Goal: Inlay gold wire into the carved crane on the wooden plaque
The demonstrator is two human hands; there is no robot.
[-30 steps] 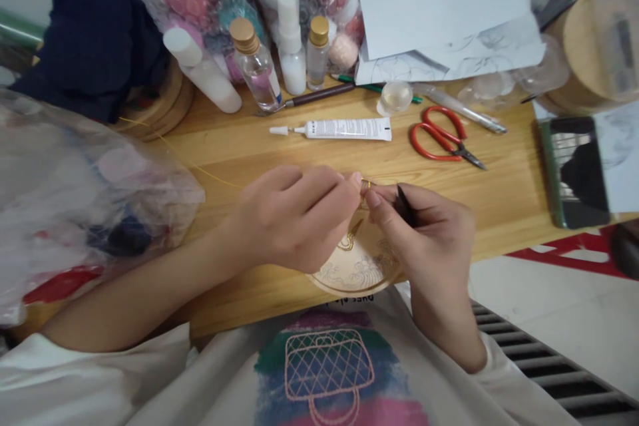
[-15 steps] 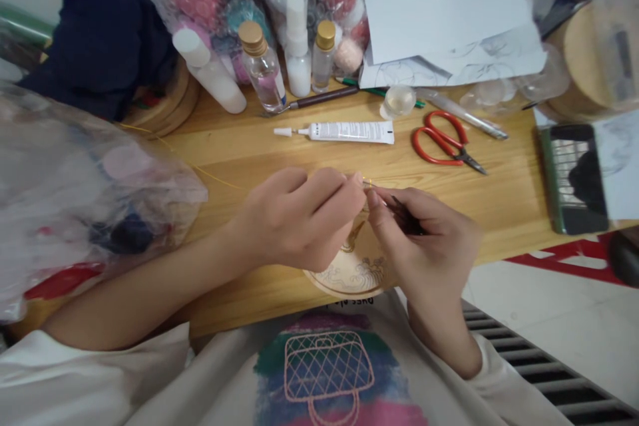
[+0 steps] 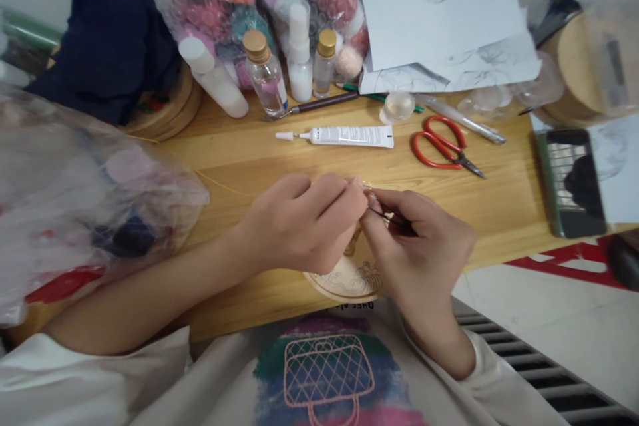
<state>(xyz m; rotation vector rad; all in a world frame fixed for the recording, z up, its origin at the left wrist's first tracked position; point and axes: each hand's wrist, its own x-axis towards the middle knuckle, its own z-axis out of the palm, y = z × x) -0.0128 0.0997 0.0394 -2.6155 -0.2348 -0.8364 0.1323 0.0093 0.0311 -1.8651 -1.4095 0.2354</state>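
My left hand (image 3: pixel 312 223) is closed in a pinch, its fingertips meeting those of my right hand above a round pale disc (image 3: pixel 344 281) with a wave pattern. What the left fingertips hold is too small to make out. Between the hands shows a bit of yellow thread (image 3: pixel 368 185) on a thin metallic piece. My right hand (image 3: pixel 422 239) is closed around a slim dark tool (image 3: pixel 382 214), mostly hidden in the palm. A yellow thread (image 3: pixel 224 185) runs over the table from the left towards my left hand.
Behind the hands lie a white glue tube (image 3: pixel 352 136) and red-handled scissors (image 3: pixel 446 146). Small bottles (image 3: pixel 267 83), a dark pen-like tool (image 3: pixel 327 103) and papers (image 3: pixel 444 33) are farther back. A plastic bag (image 3: pixel 100 193) lies left, a phone (image 3: pixel 574 183) right.
The dark tool in my right hand has turned and shows as a thinner line. My right hand has shifted slightly left. The whole view has moved a little.
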